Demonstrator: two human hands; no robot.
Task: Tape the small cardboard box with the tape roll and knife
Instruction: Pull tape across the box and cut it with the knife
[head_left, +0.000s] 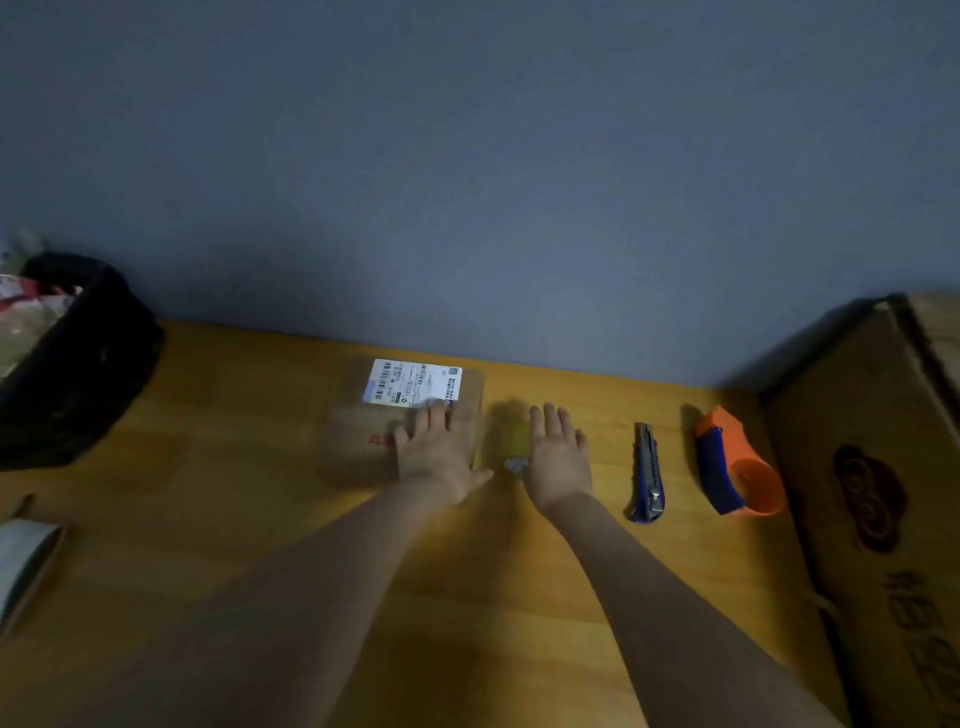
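Note:
The small cardboard box (363, 436) lies flat on the wooden table (208, 519), with a white shipping label (410, 382) on its far half. My left hand (439, 452) rests flat on the box's right part, fingers spread. My right hand (558, 457) lies open on the table just right of the box, beside a small blurred yellowish object (514, 447). A blue utility knife (647, 473) lies further right. Beyond it sits an orange and blue tape dispenser (732, 467). Neither hand holds anything.
A large cardboard box (883, 493) stands at the right edge. A black container (78, 364) with wrappers fills the far left. A tape roll (26, 566) lies at the left edge. A grey wall runs behind the table.

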